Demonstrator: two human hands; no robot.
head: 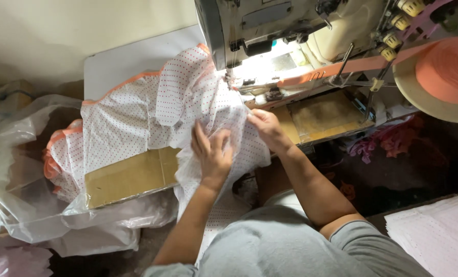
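left hand (212, 152): flat on the white dotted fabric (152, 110), fingers spread, pressing, not gripping
right hand (266, 126): fingers pinched on a fold of the same fabric, just right of the left hand
fabric: lies over the table (121, 61), bunched up to the needle area of the sewing machine (280, 36), orange trim along its far edge
machine side: orange tape (362, 64) runs from a roll (447, 69) at right
table front: cardboard sheet (129, 177)
left of table: clear plastic bag (18, 200) holding more dotted pieces

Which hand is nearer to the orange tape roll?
Right. The right hand grips the dotted fabric on the side toward the orange tape roll; the left hand lies farther away.
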